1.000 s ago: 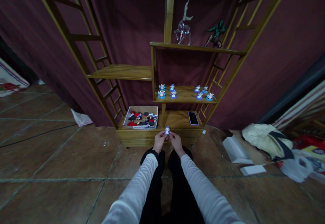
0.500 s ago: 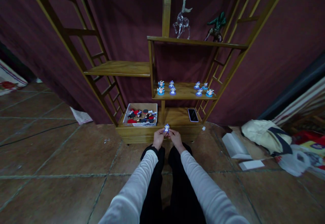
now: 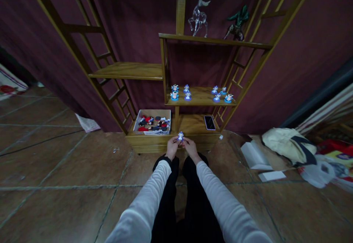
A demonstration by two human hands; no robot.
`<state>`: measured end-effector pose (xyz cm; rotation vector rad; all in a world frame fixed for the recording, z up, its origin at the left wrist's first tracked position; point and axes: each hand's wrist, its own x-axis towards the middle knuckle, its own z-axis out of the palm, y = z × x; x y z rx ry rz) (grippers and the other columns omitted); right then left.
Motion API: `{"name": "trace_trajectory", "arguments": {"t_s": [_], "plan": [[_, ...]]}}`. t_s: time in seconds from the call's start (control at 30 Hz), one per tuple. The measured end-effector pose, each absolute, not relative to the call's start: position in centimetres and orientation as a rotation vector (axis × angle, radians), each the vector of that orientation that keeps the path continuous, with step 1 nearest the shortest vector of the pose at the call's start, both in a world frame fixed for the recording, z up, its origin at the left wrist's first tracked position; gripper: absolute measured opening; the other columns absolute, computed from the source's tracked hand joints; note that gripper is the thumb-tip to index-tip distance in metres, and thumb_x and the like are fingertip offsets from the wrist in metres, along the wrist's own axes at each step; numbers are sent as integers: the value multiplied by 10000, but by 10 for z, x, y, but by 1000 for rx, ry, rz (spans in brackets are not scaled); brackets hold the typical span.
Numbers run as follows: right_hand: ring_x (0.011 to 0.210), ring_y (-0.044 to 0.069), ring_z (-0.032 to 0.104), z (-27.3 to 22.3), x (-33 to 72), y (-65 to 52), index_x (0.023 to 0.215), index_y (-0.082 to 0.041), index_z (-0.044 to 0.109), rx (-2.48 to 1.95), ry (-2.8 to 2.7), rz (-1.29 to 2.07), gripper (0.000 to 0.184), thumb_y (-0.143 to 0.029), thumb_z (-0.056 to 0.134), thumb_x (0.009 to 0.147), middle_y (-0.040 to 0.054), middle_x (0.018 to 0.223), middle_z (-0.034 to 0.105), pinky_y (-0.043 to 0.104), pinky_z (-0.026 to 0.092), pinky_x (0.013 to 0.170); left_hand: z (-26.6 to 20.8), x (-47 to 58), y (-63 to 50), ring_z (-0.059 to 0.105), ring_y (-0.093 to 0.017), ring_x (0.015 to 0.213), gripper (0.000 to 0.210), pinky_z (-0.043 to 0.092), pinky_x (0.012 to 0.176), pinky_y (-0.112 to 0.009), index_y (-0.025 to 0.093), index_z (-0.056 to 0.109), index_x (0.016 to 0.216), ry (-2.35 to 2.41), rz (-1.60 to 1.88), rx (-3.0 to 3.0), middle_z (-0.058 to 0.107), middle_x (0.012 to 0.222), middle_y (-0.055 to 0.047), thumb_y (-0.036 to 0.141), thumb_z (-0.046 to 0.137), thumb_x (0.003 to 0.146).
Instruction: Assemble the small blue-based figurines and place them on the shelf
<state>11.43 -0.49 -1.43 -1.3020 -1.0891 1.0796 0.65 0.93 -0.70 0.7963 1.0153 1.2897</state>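
A small purple-and-white figurine [image 3: 180, 136] is held upright between my two hands, in front of the low edge of the wooden shelf unit [image 3: 149, 147]. My left hand [image 3: 172, 147] pinches it from the left and my right hand [image 3: 190, 147] from the right. On the shelf above stand several similar figurines: a blue-based one [image 3: 174, 96] and a purple-based one [image 3: 188, 96] on the left half, with another purple one [image 3: 216, 97] and a blue one [image 3: 228, 98] on the right. Left of my hands, an open cardboard box [image 3: 152, 112] holds several red and black figurines lying jumbled.
A phone [image 3: 209, 122] lies on the bottom shelf. Higher up stand a clear deer ornament [image 3: 198, 18] and a dark green statuette [image 3: 237, 23]. To the right on the tiled floor are a white box [image 3: 255, 156], a cream bag [image 3: 286, 145] and a plastic bag [image 3: 317, 172].
The view has tilted down slightly, so the shelves appear a little higher up. Both hands keep their hold on the figurine with almost no movement.
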Motion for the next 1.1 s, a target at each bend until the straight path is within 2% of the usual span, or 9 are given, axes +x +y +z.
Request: {"name": "trace_trajectory", "arguments": {"t_s": [0.23,0.57,0.93,1.1], "plan": [[677,163,643,-13,115,-5,949,-221,680,-1308,-1087,1083,297,-301,514,716,12,813,697,295,539,630,-8,7,9,628,-128,657,135,525,703,-300,128,619,791,1025,1317,720,659,745,-40,222,638,697],[673,152,633,-17,115,-2,918,-198,672,-1335,-1038,1075,285,-326,513,720,26,865,697,280,533,627,-6,8,8,633,-129,612,71,549,646,-300,130,576,754,1059,1301,681,625,654,-11,186,612,729],[576,111,573,-18,115,1,855,-187,667,-1287,-919,1095,237,-295,556,676,5,755,676,239,500,575,-4,4,9,645,-116,600,33,554,672,-294,126,562,782,1027,1238,627,645,694,-35,134,592,770],[551,101,550,-16,116,3,846,-173,659,-1249,-846,1136,265,-324,602,636,0,713,657,244,494,570,-3,3,9,642,-113,595,127,545,643,-264,123,559,861,1043,1236,615,651,704,-42,154,625,757]]}}
